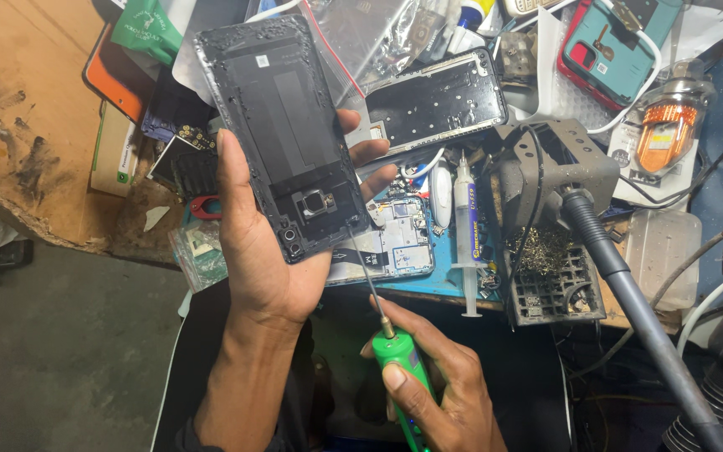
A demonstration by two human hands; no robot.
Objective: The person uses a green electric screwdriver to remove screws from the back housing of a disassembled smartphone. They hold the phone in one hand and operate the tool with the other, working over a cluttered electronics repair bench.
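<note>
Cluttered repair bench behind. I log: left hand [265, 251] clasping opened phone back [282, 138], long axis upright-tilted; right hand [437, 389] closed on green screwdriver [395, 356], just below phone, tip touching its lower edge.

The flat rectangular phone back panel [282, 125] at upper centre is glossy black. The plastic electric screwdriver [403, 368] is bright green. The phone case [617, 46] at upper right is teal with a red rim.

A phone repair workshop: opened phones [437, 100], a soldering iron stand [550, 180] and syringe [466, 234] crowd the bench.
</note>
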